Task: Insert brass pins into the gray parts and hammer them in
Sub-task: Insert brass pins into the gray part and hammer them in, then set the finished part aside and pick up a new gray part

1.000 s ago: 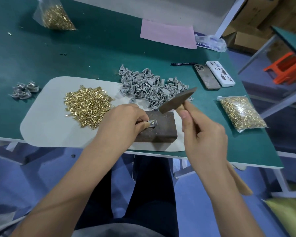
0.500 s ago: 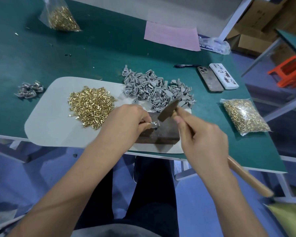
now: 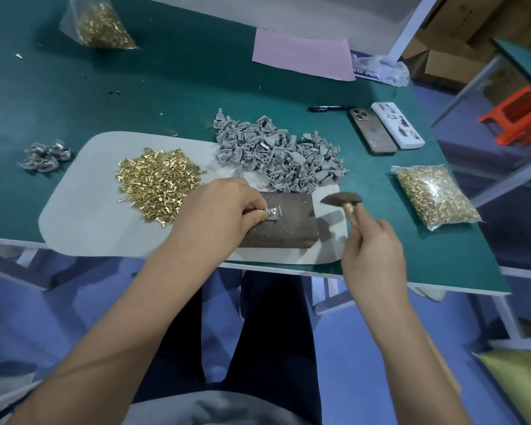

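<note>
The left hand [image 3: 218,210] pinches one gray part [image 3: 273,213] between thumb and fingertips, holding it flat on the dark block [image 3: 285,223], which sits on the pale mat [image 3: 83,216]. The right hand [image 3: 370,256] is curled round the wooden handle of the hammer [image 3: 341,199], whose head hangs just off the block's right edge, clear of the part.

The part looks like small moulded plastic: light, stiff, and likely to skid or flip under a blow unless pinned down (hence the pinch at its left end, away from the strike). The best hold seems to be on that outer edge, with the fingertips kept low and back from the pin. Whether a pin already sits in the part is too small to tell.

The pins [image 3: 158,182] lie in a loose heap on the mat to the left of the block; they are tiny, hard and smooth, so they probably roll and slip, and are best picked up singly by the shank. The parts [image 3: 276,157] are piled just behind the block. The hammer, short and head-heavy, calls for light taps, since a hard blow could crack the plastic or bend the soft brass.
</note>
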`<state>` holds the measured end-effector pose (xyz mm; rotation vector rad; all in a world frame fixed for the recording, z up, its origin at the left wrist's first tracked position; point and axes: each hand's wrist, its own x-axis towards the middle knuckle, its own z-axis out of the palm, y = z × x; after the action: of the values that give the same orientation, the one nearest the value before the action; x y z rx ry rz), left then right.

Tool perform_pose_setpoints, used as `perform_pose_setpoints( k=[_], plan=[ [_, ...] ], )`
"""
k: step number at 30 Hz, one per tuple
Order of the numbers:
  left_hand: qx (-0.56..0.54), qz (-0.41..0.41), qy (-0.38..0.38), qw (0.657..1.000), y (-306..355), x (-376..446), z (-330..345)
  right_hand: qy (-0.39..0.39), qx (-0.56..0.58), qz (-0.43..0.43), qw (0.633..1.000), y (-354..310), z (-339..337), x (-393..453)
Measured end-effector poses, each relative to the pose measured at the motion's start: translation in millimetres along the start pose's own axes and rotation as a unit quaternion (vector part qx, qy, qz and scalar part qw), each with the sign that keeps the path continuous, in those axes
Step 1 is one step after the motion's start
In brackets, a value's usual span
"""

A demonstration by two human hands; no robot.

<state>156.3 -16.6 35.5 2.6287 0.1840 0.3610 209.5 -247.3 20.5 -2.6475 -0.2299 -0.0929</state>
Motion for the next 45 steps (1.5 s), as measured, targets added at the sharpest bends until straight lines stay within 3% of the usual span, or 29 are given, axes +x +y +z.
perform_pose_setpoints(
  k=[4,6,9,12,23,33,45],
  plan=[
    [0.009,0.006,0.007,1.0,-2,-1,0,-0.021,-0.093,0.038,0.995,-5,11,-9],
    [0.006,0.01,0.015,1.0,-2,-3,2,0.031,-0.116,-0.006,0.993,-14,8,-9],
    [-0.003,0.007,0.034,0.999,-3,-6,4,0.085,0.001,-0.123,0.989,-38,6,-7],
    [-0.013,0.011,0.045,0.999,-4,-11,2,0.046,0.035,-0.218,0.974,-65,13,-6],
    [0.015,-0.047,0.12,0.992,-61,-44,-41,-0.04,0.032,-0.279,0.959,-148,49,-3],
    [0.05,-0.236,0.183,0.953,-163,-102,-78,-0.17,0.061,-0.369,0.912,-270,136,-21],
    [0.053,-0.291,0.17,0.94,-215,-87,-85,-0.166,-0.041,-0.395,0.903,-323,179,-8]
  ],
)
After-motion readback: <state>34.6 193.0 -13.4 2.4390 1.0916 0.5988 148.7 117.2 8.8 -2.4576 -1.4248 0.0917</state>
